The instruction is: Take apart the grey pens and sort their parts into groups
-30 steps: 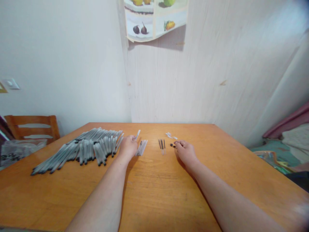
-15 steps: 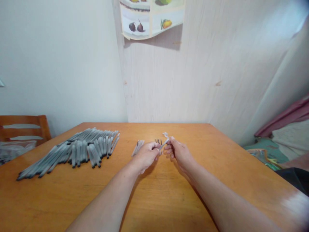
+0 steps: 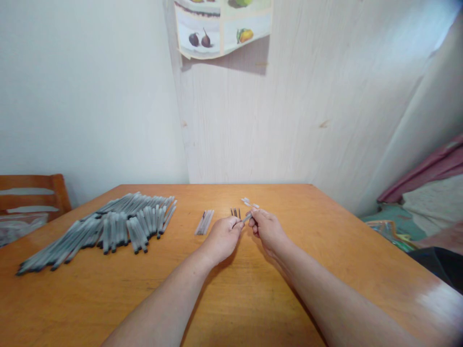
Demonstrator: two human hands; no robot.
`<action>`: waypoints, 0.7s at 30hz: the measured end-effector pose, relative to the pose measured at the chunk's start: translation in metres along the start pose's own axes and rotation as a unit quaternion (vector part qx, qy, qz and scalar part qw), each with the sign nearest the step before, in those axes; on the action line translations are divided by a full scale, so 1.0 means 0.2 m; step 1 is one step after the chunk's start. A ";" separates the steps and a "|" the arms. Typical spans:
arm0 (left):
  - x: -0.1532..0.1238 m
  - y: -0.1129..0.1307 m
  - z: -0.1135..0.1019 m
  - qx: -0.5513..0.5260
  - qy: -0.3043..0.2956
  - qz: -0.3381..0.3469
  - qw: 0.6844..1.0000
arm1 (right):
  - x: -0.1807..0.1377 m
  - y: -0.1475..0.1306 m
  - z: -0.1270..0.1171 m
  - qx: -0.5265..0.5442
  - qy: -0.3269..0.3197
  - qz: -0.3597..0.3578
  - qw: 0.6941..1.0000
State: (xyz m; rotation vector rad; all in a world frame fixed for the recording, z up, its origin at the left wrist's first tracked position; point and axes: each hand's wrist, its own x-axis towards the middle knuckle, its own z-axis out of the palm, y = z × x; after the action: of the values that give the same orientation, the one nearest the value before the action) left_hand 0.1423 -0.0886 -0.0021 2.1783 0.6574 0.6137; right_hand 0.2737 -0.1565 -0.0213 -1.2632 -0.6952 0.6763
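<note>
My left hand point(image 3: 227, 237) is closed round the near end of a slim grey-white pen point(image 3: 248, 218), which tilts up to the right. Pinched at the pen's far end is my right hand point(image 3: 268, 227), so the two hands almost meet. Just beyond them lie several thin dark pen refills point(image 3: 235, 212), partly hidden by my left hand. A few small whitish pieces, which look like pen caps point(image 3: 245, 200), rest behind my right hand. Left of my left hand, several clear pen barrels point(image 3: 205, 223) lie side by side.
A large heap of grey pens with black ends point(image 3: 119, 224) covers the left of the wooden table point(image 3: 224, 308). A wooden chair point(image 3: 32, 193) stands to the left. Cloths and a dark item point(image 3: 439, 265) are beyond the right edge. A fruit poster point(image 3: 224, 29) hangs on the wall.
My right hand has closed in on the pen's far end, and the hands are nearer each other. The view has shifted slightly.
</note>
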 end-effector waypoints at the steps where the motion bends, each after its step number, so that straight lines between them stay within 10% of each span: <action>1: 0.00 0.01 0.00 -0.003 -0.001 0.001 1.000 | 0.00 0.00 0.00 -0.001 0.005 -0.001 1.000; 21: -0.01 0.09 0.02 -0.162 0.000 -0.100 0.982 | 0.02 -0.06 0.03 0.063 0.015 0.009 0.998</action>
State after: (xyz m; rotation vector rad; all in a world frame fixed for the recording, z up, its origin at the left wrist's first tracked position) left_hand 0.1480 -0.1010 0.0092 1.7864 0.7125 0.5714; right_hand 0.2731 -0.1516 -0.0074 -1.1626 -0.6079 0.7031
